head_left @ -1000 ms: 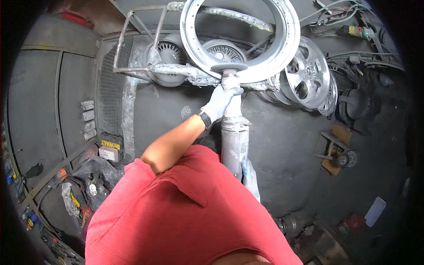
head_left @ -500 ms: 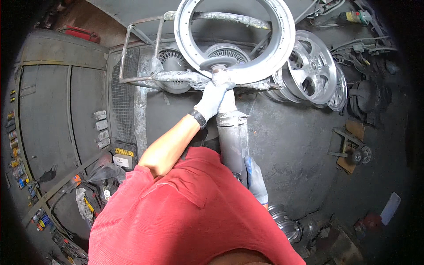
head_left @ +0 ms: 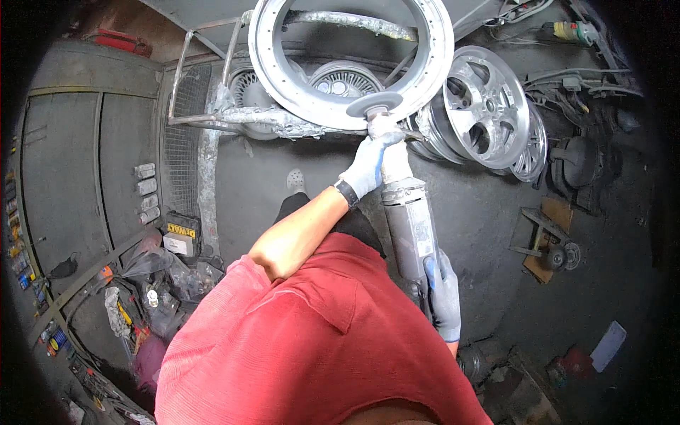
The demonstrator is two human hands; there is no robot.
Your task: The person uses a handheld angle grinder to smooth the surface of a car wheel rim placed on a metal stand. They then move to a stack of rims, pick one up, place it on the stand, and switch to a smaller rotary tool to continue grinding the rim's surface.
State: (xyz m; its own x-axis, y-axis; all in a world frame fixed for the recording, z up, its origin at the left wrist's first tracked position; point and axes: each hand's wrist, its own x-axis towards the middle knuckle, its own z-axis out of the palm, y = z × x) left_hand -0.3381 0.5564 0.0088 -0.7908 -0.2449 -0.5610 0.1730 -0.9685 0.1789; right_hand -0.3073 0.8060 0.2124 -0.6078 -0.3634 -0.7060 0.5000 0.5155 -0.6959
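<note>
A large silver wheel ring (head_left: 283, 81) rests on a dusty metal frame (head_left: 212, 120) in front of me. I hold a grey angle grinder (head_left: 409, 221) with both gloved hands. My left hand (head_left: 368, 163) grips its head near the round disc (head_left: 374, 107), which lies against the ring's lower rim. My right hand (head_left: 444, 294) is wrapped around the grinder's rear handle, close to my red shirt.
Several finished alloy wheels (head_left: 489, 106) lean behind and to the right of the frame. Grey cabinets (head_left: 85, 163) stand at the left, with tools and bags (head_left: 142, 283) heaped below them. A small wheeled stand (head_left: 545, 244) and cables (head_left: 588, 78) lie on the dark floor at right.
The view has shifted, so the ring and grinder sit further right in the picture. The disc stays on the ring's lower rim and both hands keep their grip.
</note>
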